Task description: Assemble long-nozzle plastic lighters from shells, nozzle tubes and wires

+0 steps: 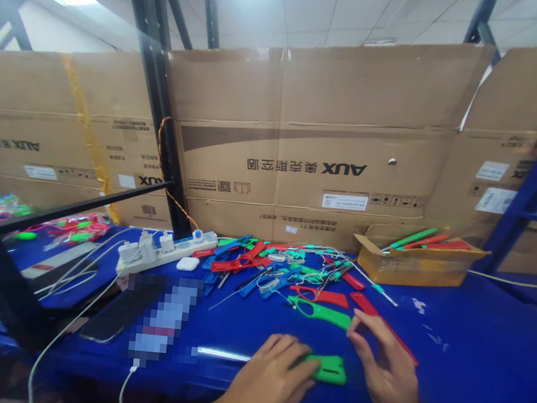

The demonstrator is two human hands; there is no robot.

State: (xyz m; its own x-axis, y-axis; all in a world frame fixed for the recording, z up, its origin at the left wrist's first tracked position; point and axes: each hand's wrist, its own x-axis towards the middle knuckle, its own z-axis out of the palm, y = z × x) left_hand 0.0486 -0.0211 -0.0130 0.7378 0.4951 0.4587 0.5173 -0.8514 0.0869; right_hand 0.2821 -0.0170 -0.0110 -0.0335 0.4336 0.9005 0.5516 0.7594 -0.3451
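My left hand (275,373) is closed over a green stick lighter (332,370) low at the front of the blue table. The lighter's butt end shows right of my fingers, and a thin metal tube (224,354) points left from under the hand. My right hand (388,368) pinches thumb and forefinger at the right end of a green lighter handle shell (324,313), which has a trigger loop at its left. Just behind this lies a red handle shell (321,296). A long red piece (396,330) passes partly behind my right fingers.
A pile of red, blue and green lighter parts (262,267) with wires and metal tubes spreads behind my hands. Rearward right stands a cardboard box (413,272) of lighter parts. At left are a power strip (198,245), white case (188,263), phone (108,319) and cables.
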